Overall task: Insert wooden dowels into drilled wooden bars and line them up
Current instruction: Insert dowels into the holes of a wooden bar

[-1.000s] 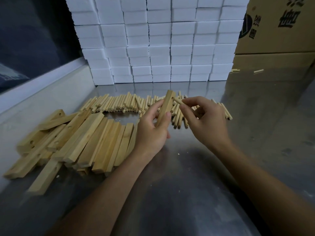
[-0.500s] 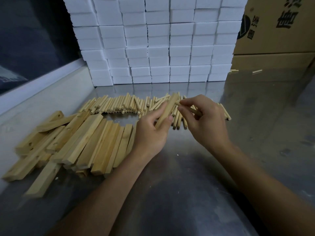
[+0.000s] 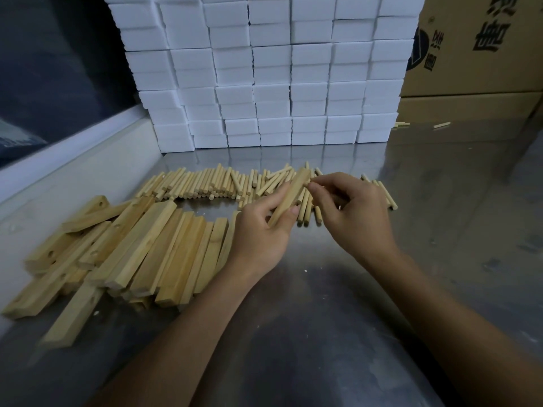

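Holding a wooden bar (image 3: 289,198) in my left hand (image 3: 261,233), I have thumb and fingers wrapped round its lower half, so it slants up and away from me above the steel table (image 3: 323,333). My right hand (image 3: 352,212) is just beside it, fingertips pinched together at the bar's upper end. I judge that they hold a dowel there, though the dowel itself is almost wholly hidden behind my fingers and I cannot see its tip or the hole it goes into.

The step in hand, as I read it, is seating a dowel into this bar. The next move calls for keeping the bar steady with the left hand and pressing the dowel straight along the hole, not at a slant, or it may jam or slip out of the pinch.

To my left lies the pile of bars (image 3: 141,248), some showing drilled holes, overlapping and not lined up. Beyond my hands the loose dowels (image 3: 211,183) lie in a row on the table, touching one another. Farther back stands a wall of white foam blocks (image 3: 264,77), with cardboard boxes (image 3: 476,54) to its right.
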Motion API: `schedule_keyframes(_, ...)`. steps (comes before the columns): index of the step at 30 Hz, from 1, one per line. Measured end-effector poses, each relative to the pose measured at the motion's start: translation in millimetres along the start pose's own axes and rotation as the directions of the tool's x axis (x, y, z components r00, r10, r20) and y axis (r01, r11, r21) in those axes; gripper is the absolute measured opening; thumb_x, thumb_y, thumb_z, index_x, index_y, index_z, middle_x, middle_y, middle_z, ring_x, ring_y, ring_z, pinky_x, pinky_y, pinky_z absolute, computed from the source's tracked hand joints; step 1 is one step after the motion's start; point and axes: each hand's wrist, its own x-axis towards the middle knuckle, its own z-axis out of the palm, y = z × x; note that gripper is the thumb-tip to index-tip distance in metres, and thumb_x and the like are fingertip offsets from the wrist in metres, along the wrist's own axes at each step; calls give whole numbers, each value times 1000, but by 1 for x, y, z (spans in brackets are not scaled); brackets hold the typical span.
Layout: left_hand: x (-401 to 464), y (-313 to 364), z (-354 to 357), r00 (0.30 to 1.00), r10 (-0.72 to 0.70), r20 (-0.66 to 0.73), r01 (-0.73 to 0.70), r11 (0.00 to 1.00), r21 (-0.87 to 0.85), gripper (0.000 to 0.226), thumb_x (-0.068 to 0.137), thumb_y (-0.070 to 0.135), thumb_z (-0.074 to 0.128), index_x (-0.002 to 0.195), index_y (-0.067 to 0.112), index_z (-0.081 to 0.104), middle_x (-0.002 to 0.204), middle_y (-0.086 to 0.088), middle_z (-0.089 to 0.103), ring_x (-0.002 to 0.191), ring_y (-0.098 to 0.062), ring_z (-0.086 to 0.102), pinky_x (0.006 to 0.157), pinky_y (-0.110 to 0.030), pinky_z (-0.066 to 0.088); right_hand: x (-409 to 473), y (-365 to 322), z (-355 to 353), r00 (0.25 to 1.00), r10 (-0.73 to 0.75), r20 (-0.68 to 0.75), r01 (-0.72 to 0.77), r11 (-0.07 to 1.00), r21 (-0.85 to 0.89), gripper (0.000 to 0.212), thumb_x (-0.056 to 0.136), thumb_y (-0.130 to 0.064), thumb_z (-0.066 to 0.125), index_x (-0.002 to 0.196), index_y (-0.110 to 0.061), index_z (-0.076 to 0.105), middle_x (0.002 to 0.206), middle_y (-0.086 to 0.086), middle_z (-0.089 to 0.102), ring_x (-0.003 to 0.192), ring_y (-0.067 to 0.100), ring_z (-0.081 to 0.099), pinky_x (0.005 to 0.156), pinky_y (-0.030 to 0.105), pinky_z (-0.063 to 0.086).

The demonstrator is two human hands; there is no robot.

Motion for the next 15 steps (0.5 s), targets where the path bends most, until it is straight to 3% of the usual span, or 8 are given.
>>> schedule_keyframes(2,0,-1,2,997,-80,12,81,994,-72,43,95,19,64,136,28,58,130,3,66,123,-34,53,99,-57,46,2,1,-2,1000,-13,7,14,1000,-28,6,84,-8,75,90,-8,74,70,-8,65,59,1,58,60,8,42)
schedule_keyframes(7,-1,4,2,986,-164,41,168,977,-131,44,94,21,65,136,31,57,127,-14,63,124,-44,48,101,-66,36,6,0,-7,991,126,47,-131,984,118,9,82,-8,79,89,-11,78,75,-8,73,71,1,69,67,13,54)
schedule_keyframes(9,-1,4,3,985,-170,42,174,976,-132,44,95,21,64,137,30,56,118,-12,69,114,-38,60,93,-60,48,8,-3,-7,966,249,74,-260,930,261,7,81,-8,81,86,-12,78,69,-3,74,64,10,71,61,22,59)
schedule_keyframes(10,-1,3,3,983,-179,42,183,975,-129,46,95,21,64,139,30,54,104,-7,74,94,-31,70,78,-50,57,9,-4,-7,945,314,91,-326,884,335,7,80,-8,81,84,-12,77,67,0,74,60,13,70,57,24,58)
schedule_keyframes(11,-2,3,3,979,-199,52,205,969,-137,47,95,21,63,141,30,53,86,-1,74,69,-24,66,58,-38,54,10,-4,-7,923,370,107,-381,835,398,6,79,-8,82,83,-10,78,67,4,74,57,14,69,53,23,56)
schedule_keyframes(12,-2,3,3,971,-231,67,239,958,-159,48,96,20,63,142,30,52,74,0,68,57,-21,54,46,-31,45,10,-4,-7,901,417,119,-423,788,447,7,78,-7,82,83,-7,77,67,6,74,55,13,67,50,20,53)
schedule_keyframes(15,-3,5,4,937,-317,146,348,885,-309,46,96,15,59,140,27,55,74,0,64,53,-19,50,44,-28,40,8,-4,-4,859,497,126,-472,672,570,10,79,-5,81,86,-3,75,71,9,75,60,13,70,52,17,51)
